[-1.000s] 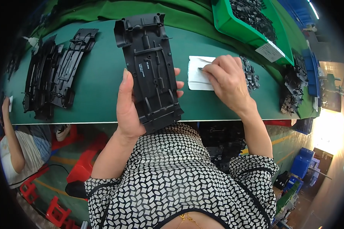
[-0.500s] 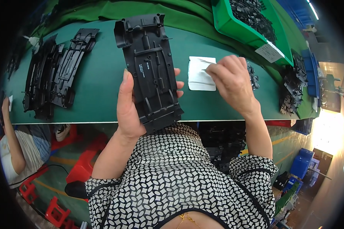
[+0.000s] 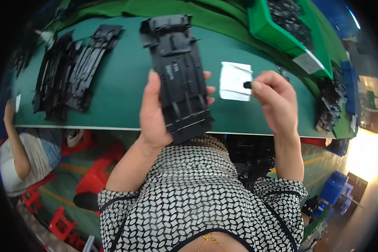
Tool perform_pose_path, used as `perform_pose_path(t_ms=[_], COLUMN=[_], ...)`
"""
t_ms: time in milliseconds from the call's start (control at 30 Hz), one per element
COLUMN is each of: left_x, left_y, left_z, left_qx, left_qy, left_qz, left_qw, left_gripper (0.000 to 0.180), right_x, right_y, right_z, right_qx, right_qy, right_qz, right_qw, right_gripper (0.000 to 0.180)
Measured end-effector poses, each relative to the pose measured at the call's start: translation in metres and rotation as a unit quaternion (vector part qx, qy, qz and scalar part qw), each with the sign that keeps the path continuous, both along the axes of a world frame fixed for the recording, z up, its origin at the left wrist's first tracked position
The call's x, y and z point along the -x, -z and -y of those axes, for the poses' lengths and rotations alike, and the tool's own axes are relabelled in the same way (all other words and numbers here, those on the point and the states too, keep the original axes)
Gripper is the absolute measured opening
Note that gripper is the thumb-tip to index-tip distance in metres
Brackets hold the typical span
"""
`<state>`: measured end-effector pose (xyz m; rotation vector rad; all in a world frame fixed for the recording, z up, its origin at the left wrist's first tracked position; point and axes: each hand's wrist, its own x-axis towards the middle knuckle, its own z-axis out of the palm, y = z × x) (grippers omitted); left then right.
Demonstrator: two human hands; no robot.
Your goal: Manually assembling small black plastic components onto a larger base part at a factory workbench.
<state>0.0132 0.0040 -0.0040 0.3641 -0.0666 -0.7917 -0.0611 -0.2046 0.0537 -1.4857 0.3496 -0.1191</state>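
Note:
A long black plastic model-car chassis (image 3: pixel 182 80) stands tilted up in my left hand (image 3: pixel 152 119). The thumb lies along its left edge, and fingertips show past its right edge. Small pale print marks its ribbed face. My right hand (image 3: pixel 278 101) pinches a small dark piece (image 3: pixel 247 85) between thumb and fingertips, to the right of the chassis and apart from it. The piece is too small and blurred to name its kind. Beyond it, a white square pad (image 3: pixel 232 75) lies on the green table (image 3: pixel 122 84).
More black chassis (image 3: pixel 90 67) lie close together at the left. A green bin (image 3: pixel 260 25) full of small black parts stands at the back right. Loose black parts (image 3: pixel 332 98) are heaped by the right edge. A co-worker's hand (image 3: pixel 9 114) shows at far left.
My right hand has drawn back from over the white pad toward me and right, and the small dark piece now shows in its fingers. The view has shifted; my left hand keeps the chassis.

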Motion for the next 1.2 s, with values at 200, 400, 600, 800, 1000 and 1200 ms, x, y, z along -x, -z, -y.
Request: perform_pose_path(t_ms=[200,400,600,800,1000,1200], left_x=[-0.003,0.000,0.001,0.001,0.001,0.003], left_y=[0.001,-0.003,0.001,0.001,0.000,0.000], left_z=[0.004,0.001,0.002,0.001,0.002,0.003], left_qx=[-0.039,-0.056,-0.036,-0.041,-0.038,-0.043], left_qy=[0.014,-0.011,-0.006,-0.008,-0.001,0.000], left_qz=[0.047,0.065,0.081,0.106,0.100,0.112], left_qw=[0.998,0.996,0.996,0.994,0.994,0.993], left_gripper=[0.081,0.071,0.067,0.065,0.065,0.066], right_x=[0.013,0.013,0.015,0.010,0.012,0.011], right_y=[0.000,0.024,0.034,0.037,0.036,0.035], right_z=[-0.048,-0.072,-0.077,-0.079,-0.078,-0.080], right_qx=[0.365,0.479,0.537,0.548,0.545,0.560], right_qy=[-0.124,-0.167,-0.159,-0.142,-0.164,-0.163], right_qz=[0.287,0.380,0.407,0.434,0.411,0.397], right_qw=[0.877,0.773,0.721,0.701,0.712,0.709], right_gripper=[0.021,0.037,0.038,0.035,0.034,0.032])
